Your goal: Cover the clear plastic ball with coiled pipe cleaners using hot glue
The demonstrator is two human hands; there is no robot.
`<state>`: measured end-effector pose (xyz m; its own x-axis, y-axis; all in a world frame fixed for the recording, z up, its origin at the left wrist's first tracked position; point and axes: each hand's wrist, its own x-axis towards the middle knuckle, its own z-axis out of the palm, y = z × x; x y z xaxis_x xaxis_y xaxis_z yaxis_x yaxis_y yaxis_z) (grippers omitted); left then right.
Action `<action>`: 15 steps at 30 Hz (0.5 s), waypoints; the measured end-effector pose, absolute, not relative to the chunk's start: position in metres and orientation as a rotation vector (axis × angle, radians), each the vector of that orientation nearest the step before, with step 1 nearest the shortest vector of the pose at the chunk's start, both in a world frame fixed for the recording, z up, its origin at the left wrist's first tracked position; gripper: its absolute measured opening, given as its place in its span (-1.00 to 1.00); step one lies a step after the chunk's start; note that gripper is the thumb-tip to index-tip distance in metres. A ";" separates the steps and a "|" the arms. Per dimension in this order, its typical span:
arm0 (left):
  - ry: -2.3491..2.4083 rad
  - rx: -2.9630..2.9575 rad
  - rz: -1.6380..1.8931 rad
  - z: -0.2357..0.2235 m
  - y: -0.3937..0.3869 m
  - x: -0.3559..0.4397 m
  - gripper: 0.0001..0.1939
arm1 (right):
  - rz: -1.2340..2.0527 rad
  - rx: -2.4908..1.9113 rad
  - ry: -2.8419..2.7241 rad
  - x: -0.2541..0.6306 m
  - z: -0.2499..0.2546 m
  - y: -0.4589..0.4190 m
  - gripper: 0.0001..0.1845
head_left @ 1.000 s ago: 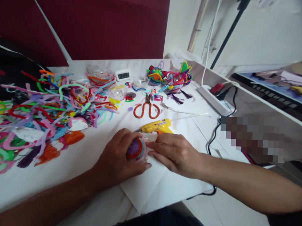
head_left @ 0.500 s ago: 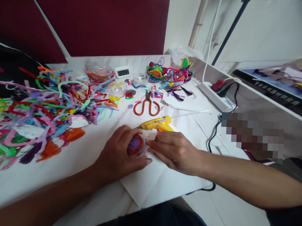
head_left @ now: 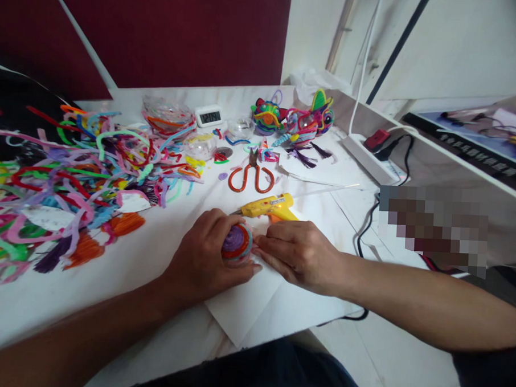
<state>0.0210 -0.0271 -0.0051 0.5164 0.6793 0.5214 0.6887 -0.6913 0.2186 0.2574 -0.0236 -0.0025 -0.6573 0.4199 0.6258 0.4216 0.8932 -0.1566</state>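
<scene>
Nearest the camera, the left hand (head_left: 206,259) was curled round a small ball (head_left: 237,243) wound from purple, red and orange fuzzy wire, its fingers closed on the ball's left side and its thumb beneath. The right hand (head_left: 300,253) lay flat-fingered against the ball's right side, fingertips (head_left: 260,253) touching it, pressing rather than gripping. Both rested on a white sheet of paper (head_left: 270,308) at the near edge of the white table (head_left: 158,326). Compared with the pictures from a second before, the grip was little altered: the same two hands held the same ball at the same spot on the paper. The ball had turned slightly, however, so that its purple coil faced more upward, and the right fingers had closed in a little tighter against it. In my judgement this indicated that the wire was being pressed and held in place while the ball was rotated, not picked up or set down. Just beyond the hands lay a yellow glue gun (head_left: 269,206), untouched, its nozzle pointing left. Further back sat red-handled scissors (head_left: 250,178), and to the left a large heap of coloured wire pieces (head_left: 70,179). At the far edge stood a small digital clock (head_left: 209,116) and finished wire figures (head_left: 293,121).
</scene>
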 end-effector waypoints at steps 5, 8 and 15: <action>-1.209 -2.680 -0.899 -0.007 -0.027 0.023 -0.35 | 0.060 -0.640 -2.379 0.258 -0.002 -0.025 -0.53; -1.213 -2.665 -0.886 -0.009 -0.027 0.023 -0.37 | 0.125 -0.662 -2.383 0.258 0.000 -0.026 -0.55; -1.259 -2.697 -0.831 -0.011 -0.028 0.022 -0.34 | 0.177 -0.726 -2.365 0.256 0.001 -0.028 -0.61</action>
<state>0.0220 -0.0281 -0.0107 0.5239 0.6968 0.4899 0.7242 -0.6671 0.1744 0.2561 -0.0284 0.0010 -0.6357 0.5431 0.5487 0.4553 0.8377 -0.3017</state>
